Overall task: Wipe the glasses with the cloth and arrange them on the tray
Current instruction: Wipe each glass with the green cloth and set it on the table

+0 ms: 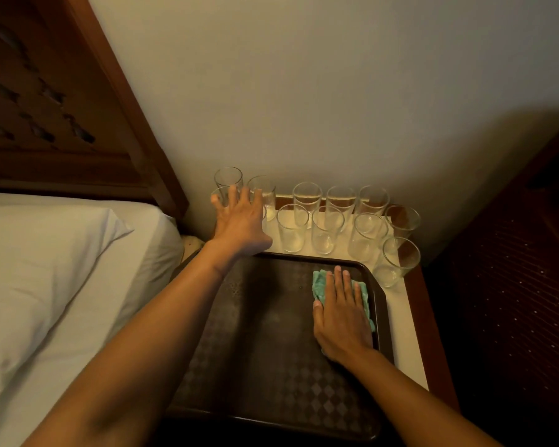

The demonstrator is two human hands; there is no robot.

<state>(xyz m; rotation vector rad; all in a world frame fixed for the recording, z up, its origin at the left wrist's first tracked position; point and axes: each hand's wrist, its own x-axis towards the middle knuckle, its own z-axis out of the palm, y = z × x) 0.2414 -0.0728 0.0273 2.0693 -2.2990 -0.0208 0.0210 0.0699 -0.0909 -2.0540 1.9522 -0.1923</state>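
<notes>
Nearest to the camera a dark brown tray [265, 333] is seen, rectangular with rounded corners and a low raised rim. Its surface is matt and is printed with a pattern of small diamonds. The tray is laid on a bedside table [404, 324] whose top is white and smooth and is framed by a reddish wooden edge.

On the far right part of the tray a green cloth [319, 281] is spread, soft and ribbed in texture, a little crumpled. It is covered by the right hand [342, 314], which is laid flat on it with straight fingers held close together; nothing is gripped.

Farther away the left hand [239, 221] is stretched past the far left corner of the tray, with the fingers wide and spread. Whether a glass is touched by them cannot be told.

The glasses [292, 227] are all kept on the white table top, behind and to the right of the tray, none on it. They are clear, thin-walled, straight cylinders, standing upright in two loose rows, close beside each other.

To the left a white pillow [46, 253] of smooth fabric is seen, then a carved dark wooden headboard [46, 108]. Behind the glasses a plain pale wall [304, 75] is found.
</notes>
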